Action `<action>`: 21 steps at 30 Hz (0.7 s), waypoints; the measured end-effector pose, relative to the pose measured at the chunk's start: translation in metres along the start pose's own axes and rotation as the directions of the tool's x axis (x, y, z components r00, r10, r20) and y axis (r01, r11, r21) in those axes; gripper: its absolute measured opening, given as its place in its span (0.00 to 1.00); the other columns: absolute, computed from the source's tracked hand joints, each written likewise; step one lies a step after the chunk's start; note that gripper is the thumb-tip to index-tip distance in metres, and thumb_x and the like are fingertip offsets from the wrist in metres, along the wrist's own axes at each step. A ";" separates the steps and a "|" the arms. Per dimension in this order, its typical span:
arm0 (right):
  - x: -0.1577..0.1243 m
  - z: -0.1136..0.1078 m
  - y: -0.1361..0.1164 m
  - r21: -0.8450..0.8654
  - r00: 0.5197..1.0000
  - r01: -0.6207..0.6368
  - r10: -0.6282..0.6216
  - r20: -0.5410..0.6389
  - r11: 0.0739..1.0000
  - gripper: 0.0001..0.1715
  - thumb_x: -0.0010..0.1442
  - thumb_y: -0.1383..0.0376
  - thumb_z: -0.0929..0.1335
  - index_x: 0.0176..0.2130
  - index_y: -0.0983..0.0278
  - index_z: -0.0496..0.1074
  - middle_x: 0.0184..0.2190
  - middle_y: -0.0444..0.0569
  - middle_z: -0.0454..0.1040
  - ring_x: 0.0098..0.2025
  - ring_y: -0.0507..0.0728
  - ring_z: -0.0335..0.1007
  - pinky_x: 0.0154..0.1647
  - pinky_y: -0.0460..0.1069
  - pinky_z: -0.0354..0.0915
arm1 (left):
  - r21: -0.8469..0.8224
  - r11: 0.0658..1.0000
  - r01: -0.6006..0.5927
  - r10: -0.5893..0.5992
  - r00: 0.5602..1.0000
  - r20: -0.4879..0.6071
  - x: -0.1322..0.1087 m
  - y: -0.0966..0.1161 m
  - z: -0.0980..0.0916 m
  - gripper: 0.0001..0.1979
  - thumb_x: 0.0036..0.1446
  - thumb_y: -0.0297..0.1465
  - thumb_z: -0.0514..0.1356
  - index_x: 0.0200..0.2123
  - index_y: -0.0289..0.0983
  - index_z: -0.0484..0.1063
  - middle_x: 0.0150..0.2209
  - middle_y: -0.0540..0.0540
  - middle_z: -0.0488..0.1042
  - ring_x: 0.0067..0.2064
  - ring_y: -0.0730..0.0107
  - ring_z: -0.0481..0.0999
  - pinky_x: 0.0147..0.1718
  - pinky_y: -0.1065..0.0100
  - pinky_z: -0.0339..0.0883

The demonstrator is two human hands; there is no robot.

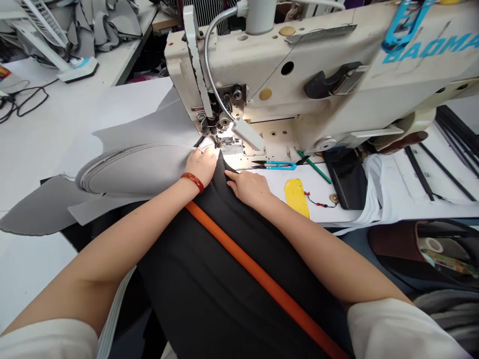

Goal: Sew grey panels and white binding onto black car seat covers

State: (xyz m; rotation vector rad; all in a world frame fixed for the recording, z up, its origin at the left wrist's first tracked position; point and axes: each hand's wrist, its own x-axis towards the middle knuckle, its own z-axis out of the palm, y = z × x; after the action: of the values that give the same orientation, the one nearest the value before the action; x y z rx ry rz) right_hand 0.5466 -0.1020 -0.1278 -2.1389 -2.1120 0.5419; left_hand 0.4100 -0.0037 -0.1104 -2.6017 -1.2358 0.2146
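Note:
Black fabric (224,279) with an orange stripe (254,269) runs from the lower edge up to the needle area (215,137) of a cream sewing machine (318,55). My left hand (202,167), a red bangle on its wrist, presses on the fabric just in front of the needle, its fingers bent and their tips partly hidden. To its right, my right hand (249,187) has its thumb and forefinger at the fold of the black fabric; the other fingers are curled under. Grey fabric pieces (142,164) are stacked at the left of the needle.
Blue thread snips (280,165), a green pen (318,169), a yellow tag (297,197) and a black phone (344,179) lie right of my hands. White strips (377,189) hang over the table edge. A small white fan (75,69) stands upper left.

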 end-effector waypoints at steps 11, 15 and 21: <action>0.017 0.005 -0.016 -0.005 0.997 -0.078 0.077 -0.028 0.997 0.25 0.71 0.56 0.58 0.65 0.52 0.62 0.44 0.56 0.76 0.42 0.62 0.77 0.40 0.52 0.67 | -0.052 0.995 0.090 -0.087 0.994 0.060 0.024 0.008 0.004 0.18 0.60 0.23 0.50 0.48 0.32 0.76 0.51 0.34 0.72 0.52 0.47 0.71 0.47 0.55 0.67; 0.025 0.008 -0.025 0.010 0.990 -0.122 0.122 -0.067 0.992 0.25 0.72 0.58 0.55 0.65 0.54 0.62 0.45 0.57 0.76 0.43 0.62 0.77 0.40 0.53 0.67 | -0.055 0.997 0.054 -0.052 0.997 0.052 0.036 0.009 0.007 0.17 0.59 0.23 0.51 0.45 0.32 0.77 0.49 0.34 0.73 0.51 0.48 0.72 0.47 0.57 0.67; 0.027 0.010 -0.026 0.018 0.990 -0.113 0.114 -0.088 0.993 0.23 0.73 0.58 0.55 0.62 0.55 0.64 0.46 0.57 0.75 0.46 0.61 0.76 0.44 0.53 0.67 | -0.113 0.985 -0.130 0.142 0.984 0.104 -0.001 -0.001 -0.011 0.21 0.61 0.25 0.50 0.57 0.28 0.70 0.55 0.30 0.71 0.58 0.46 0.69 0.55 0.53 0.64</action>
State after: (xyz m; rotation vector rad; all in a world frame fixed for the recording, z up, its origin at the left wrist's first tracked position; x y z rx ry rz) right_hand 0.5184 -0.0765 -0.1340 -2.2428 -1.9457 0.4592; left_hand 0.4113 -0.0054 -0.0996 -2.8034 -1.1333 0.3332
